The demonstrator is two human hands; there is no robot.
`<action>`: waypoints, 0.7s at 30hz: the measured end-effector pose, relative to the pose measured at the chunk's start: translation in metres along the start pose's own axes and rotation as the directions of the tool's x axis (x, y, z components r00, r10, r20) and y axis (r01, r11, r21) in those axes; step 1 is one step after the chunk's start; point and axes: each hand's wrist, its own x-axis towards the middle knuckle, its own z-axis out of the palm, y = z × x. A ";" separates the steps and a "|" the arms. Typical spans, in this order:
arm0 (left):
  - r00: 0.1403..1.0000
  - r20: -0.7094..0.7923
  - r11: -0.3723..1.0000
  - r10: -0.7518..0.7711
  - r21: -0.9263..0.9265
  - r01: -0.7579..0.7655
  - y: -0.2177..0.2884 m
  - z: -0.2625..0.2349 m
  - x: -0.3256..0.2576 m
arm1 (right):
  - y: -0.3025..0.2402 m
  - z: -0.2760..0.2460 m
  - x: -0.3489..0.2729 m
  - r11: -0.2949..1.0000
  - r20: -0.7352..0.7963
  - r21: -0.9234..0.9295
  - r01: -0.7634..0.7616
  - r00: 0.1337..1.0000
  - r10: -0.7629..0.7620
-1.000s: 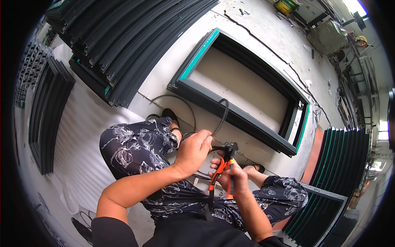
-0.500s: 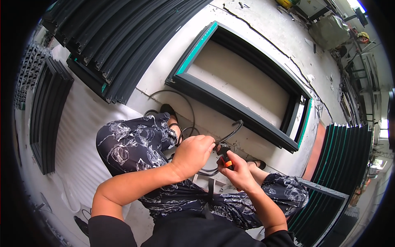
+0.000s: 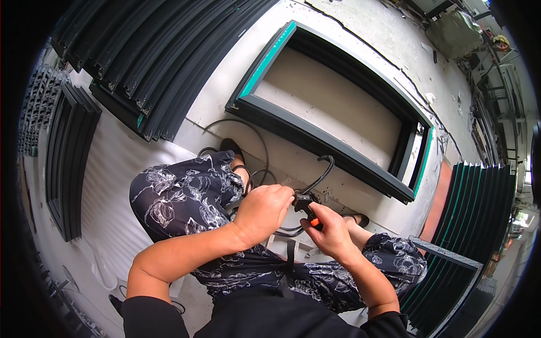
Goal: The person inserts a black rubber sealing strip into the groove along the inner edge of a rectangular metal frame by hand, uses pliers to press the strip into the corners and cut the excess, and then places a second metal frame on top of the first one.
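My right hand (image 3: 331, 232) is wrapped round a black pair of hand cutters (image 3: 305, 205) with orange on the handle. The head of the cutters meets a black rubber strip (image 3: 319, 179), whose free end curls up beyond my hands. Just left of the cutters, my left hand (image 3: 265, 208) is closed on the same strip. More of the strip lies in loops on the floor round my left foot and hangs below my hands. Beyond my feet lies a stack of dark grey rectangular frames (image 3: 327, 143) with green on their short ends.
Long dark profiles (image 3: 163, 50) are piled at the upper left. Several narrow frames (image 3: 73, 163) stand at the far left. At the right are a row of dark frames with green edges (image 3: 470, 208) and a grey frame (image 3: 445, 259). A wrapped bundle (image 3: 453, 34) sits at the far right.
The cutters and my right hand have tilted and shifted slightly to the right. The strip's free end has risen a little and curls more. My left hand keeps its grip.
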 end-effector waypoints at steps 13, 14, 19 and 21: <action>0.984 -0.105 0.989 -0.145 0.017 0.147 -0.015 0.007 0.017 | 0.152 0.061 0.000 0.906 -0.142 -0.420 -0.045 0.990 -0.016; 0.981 -0.067 0.984 -0.180 0.002 0.181 -0.018 0.008 0.019 | 0.185 0.073 0.001 0.860 -0.041 -0.502 -0.095 0.995 0.085; 0.897 -0.077 0.817 -0.436 -0.452 0.358 -0.051 0.010 0.026 | 0.204 0.077 0.025 0.798 0.123 -0.577 -0.174 0.947 0.296; 0.848 -0.136 0.738 -0.511 -0.576 0.352 -0.060 0.001 0.044 | 0.186 0.050 0.044 0.867 0.040 -0.497 -0.044 0.997 0.073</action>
